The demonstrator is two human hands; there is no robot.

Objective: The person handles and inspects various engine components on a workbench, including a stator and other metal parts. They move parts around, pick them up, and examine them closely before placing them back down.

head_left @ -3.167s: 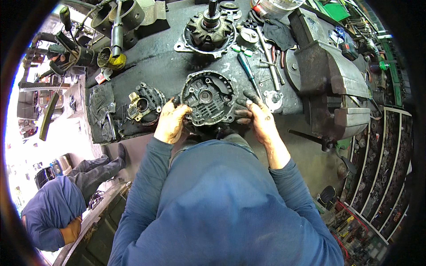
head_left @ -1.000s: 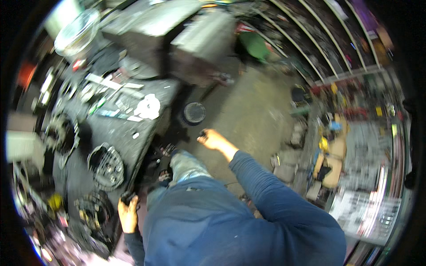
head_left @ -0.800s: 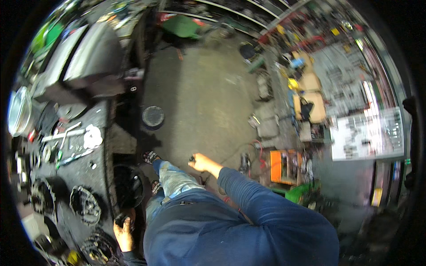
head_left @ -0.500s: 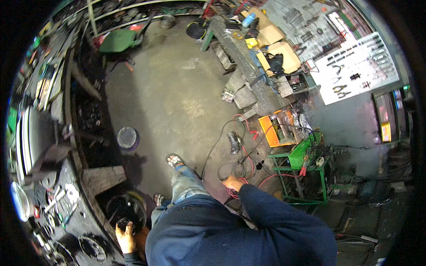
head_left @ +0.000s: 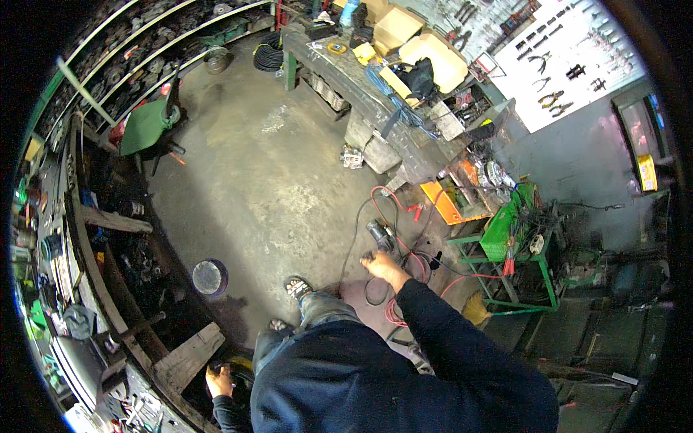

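Low at the left, my left hand (head_left: 219, 381) is closed with its fingers curled around something dark, beside a wooden beam (head_left: 189, 355) of the left bench. What it holds blends into the shadow. My right hand (head_left: 385, 268) is out in front of me at the right, fingers bent together. A dark bit shows at its fingertips, too small to name. Just beyond it in the picture lies a dark cylindrical motor-like part (head_left: 380, 235) on the floor. Red and black cables (head_left: 393, 312) loop on the floor around and below that hand.
A round tub (head_left: 210, 277) stands on the floor at left. Far left is a green wheelbarrow (head_left: 144, 126). On the right are a cluttered workbench (head_left: 390, 108), an orange crate (head_left: 442, 204), a green metal stand (head_left: 538, 278) and a broom head (head_left: 476, 309). Shelves line the back.
My view has swung, and I stand a little differently. My right hand has risen and moved forward from the coiled cables towards the motor-like part. My left hand stays low by the left bench.
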